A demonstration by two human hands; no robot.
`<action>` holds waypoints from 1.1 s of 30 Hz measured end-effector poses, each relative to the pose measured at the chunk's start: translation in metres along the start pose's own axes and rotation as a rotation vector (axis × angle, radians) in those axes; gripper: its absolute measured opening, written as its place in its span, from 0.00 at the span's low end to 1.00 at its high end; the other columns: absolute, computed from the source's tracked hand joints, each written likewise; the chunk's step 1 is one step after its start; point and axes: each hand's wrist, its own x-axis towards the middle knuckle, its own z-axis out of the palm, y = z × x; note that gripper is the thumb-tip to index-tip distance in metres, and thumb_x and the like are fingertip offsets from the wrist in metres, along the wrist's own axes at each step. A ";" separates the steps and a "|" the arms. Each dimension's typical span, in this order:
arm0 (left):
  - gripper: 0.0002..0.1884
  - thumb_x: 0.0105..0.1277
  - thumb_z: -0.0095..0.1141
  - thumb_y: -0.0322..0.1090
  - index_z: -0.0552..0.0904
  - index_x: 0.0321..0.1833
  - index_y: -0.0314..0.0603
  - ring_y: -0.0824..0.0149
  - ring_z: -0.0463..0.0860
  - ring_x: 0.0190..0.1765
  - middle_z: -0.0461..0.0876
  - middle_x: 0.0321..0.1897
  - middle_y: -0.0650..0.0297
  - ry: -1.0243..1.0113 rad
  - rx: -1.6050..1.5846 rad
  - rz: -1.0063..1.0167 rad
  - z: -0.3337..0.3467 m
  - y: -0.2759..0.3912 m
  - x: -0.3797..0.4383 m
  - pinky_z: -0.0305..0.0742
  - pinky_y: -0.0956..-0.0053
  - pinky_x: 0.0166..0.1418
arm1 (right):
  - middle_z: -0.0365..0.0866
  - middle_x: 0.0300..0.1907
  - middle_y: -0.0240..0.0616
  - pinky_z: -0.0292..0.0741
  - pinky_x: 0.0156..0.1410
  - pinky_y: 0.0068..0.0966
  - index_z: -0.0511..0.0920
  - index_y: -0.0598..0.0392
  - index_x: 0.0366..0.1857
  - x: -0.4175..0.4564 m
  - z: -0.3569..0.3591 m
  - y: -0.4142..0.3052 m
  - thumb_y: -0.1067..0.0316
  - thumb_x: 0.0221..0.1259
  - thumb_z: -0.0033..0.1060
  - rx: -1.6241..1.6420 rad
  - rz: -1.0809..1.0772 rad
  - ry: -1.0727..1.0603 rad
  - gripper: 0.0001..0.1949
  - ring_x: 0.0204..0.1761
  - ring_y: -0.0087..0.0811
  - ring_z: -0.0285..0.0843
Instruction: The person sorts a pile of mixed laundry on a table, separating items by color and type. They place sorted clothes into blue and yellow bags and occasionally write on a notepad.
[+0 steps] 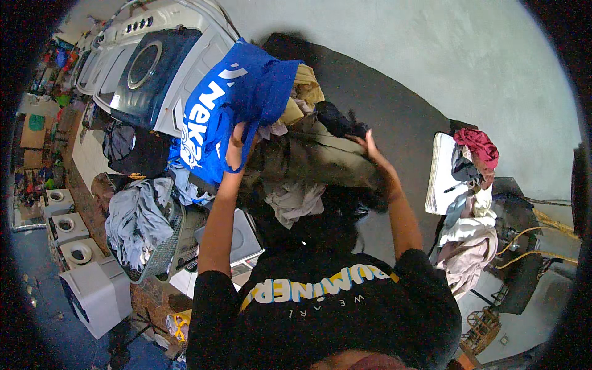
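Observation:
A blue fabric bag (pixel 263 88) with white lettering lies tipped, its mouth facing right. Yellow and pale clothes (pixel 305 95) bulge from that mouth. My left hand (pixel 237 143) grips the bag at its near side, with a blue strap looped about the wrist; its fingers are partly hidden. My right hand (pixel 370 145) is beside a black cloth (pixel 335 119), thumb raised, at the edge of an olive-khaki garment (pixel 328 150). Whether it pinches any fabric is unclear. Below the khaki garment lies a crumpled beige cloth (pixel 296 201). A dark grey surface (pixel 393 97) extends behind these things.
Washing machines (pixel 148 69) line the upper left. A plastic basket (pixel 159 256) holds grey-blue laundry (pixel 138 222). At right lie an open notebook (pixel 441 175) with a pen, a maroon cloth (pixel 478 143) and pale garments (pixel 467 249), near a fan (pixel 513 222). White boxy units (pixel 95 291) stand lower left.

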 end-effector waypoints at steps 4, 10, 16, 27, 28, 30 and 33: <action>0.16 0.56 0.64 0.40 0.78 0.41 0.36 0.52 0.81 0.30 0.82 0.28 0.53 0.008 -0.111 -0.003 0.005 0.011 0.000 0.76 0.67 0.35 | 0.35 0.74 0.43 0.42 0.74 0.47 0.34 0.44 0.72 -0.060 0.101 0.037 0.37 0.43 0.66 -0.389 -0.448 0.264 0.58 0.75 0.47 0.30; 0.16 0.53 0.66 0.36 0.78 0.42 0.41 0.52 0.82 0.26 0.82 0.27 0.54 0.029 0.190 0.141 -0.006 0.050 -0.003 0.76 0.62 0.28 | 0.33 0.74 0.48 0.25 0.66 0.67 0.39 0.51 0.71 -0.038 0.221 0.097 0.38 0.42 0.65 -0.793 -0.441 0.533 0.56 0.73 0.59 0.23; 0.09 0.65 0.53 0.35 0.77 0.45 0.40 0.44 0.80 0.29 0.78 0.26 0.44 -0.248 -0.040 -0.119 -0.043 0.162 0.029 0.72 0.57 0.29 | 0.55 0.68 0.48 0.46 0.69 0.54 0.57 0.56 0.66 0.035 0.203 0.097 0.48 0.52 0.62 -0.757 -0.487 0.972 0.40 0.68 0.53 0.51; 0.11 0.66 0.53 0.37 0.80 0.44 0.36 0.75 0.76 0.40 0.81 0.35 0.66 -0.212 -0.707 -0.122 -0.102 0.289 0.128 0.70 0.79 0.47 | 0.69 0.58 0.37 0.63 0.63 0.27 0.64 0.59 0.62 -0.069 0.158 -0.037 0.60 0.70 0.43 0.655 -0.750 0.563 0.21 0.56 0.31 0.67; 0.11 0.66 0.53 0.37 0.80 0.44 0.38 0.76 0.76 0.41 0.81 0.36 0.67 -0.156 -0.849 -0.095 -0.111 0.282 0.139 0.69 0.80 0.48 | 0.69 0.58 0.36 0.63 0.64 0.27 0.65 0.59 0.62 -0.089 0.161 -0.054 0.63 0.68 0.44 0.583 -0.832 0.589 0.20 0.57 0.30 0.67; 0.12 0.66 0.53 0.38 0.80 0.45 0.38 0.76 0.75 0.42 0.80 0.37 0.68 -0.079 -0.974 -0.134 -0.132 0.262 0.158 0.68 0.81 0.51 | 0.75 0.55 0.38 0.66 0.62 0.29 0.70 0.61 0.57 -0.131 0.168 -0.087 0.72 0.61 0.52 0.122 -0.944 0.763 0.19 0.55 0.30 0.70; 0.11 0.66 0.53 0.38 0.80 0.45 0.39 0.77 0.75 0.42 0.80 0.37 0.69 0.029 -0.780 -0.155 -0.137 0.256 0.166 0.67 0.81 0.52 | 0.81 0.48 0.40 0.70 0.58 0.30 0.74 0.63 0.53 -0.176 0.175 -0.137 0.73 0.54 0.59 -0.191 -1.103 0.602 0.20 0.49 0.33 0.77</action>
